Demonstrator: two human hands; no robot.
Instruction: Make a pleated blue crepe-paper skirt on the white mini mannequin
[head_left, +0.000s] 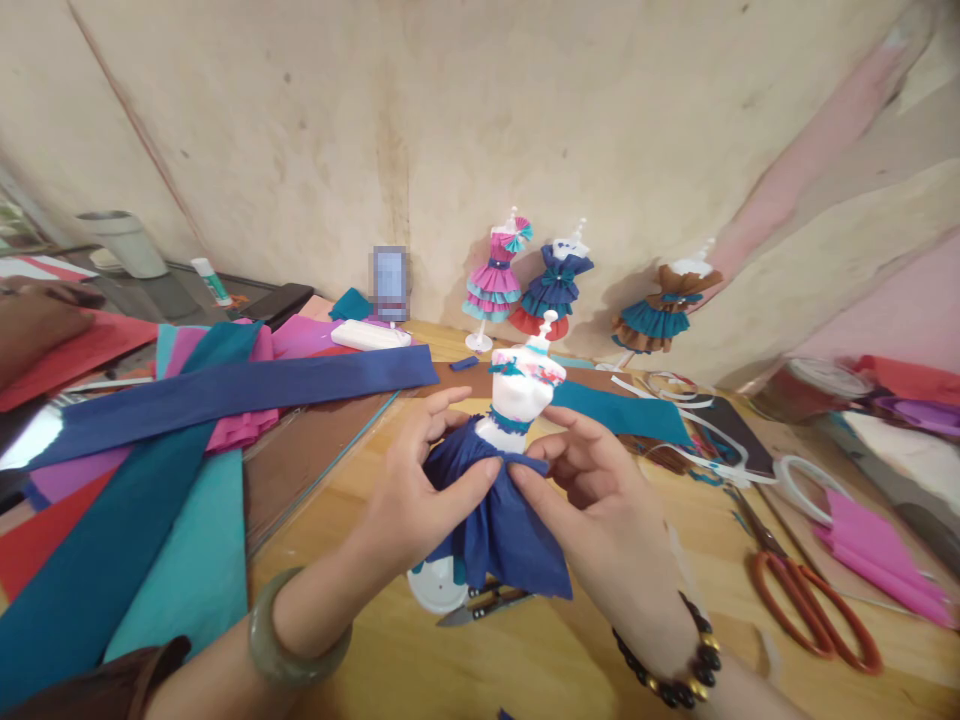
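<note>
Left hand [427, 465] and right hand [600, 485] pinch the waist edge of a gathered navy-blue fabric skirt [495, 530] against a white plastic mannequin [517, 390], frame centre, apparently fitting the waist, which calls for even grip; black-handled metal snips [491, 604] crowd the hem, orange-handled scissors [787, 563] lower right.

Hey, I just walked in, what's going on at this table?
Someone's left hand and right hand are pinching the top edge of a gathered blue cloth, just below the waist of a small white mannequin. Three more mannequins in ruffled dresses stand by the wall. Scissors lie to the right, and a long blue strip to the left.
</note>
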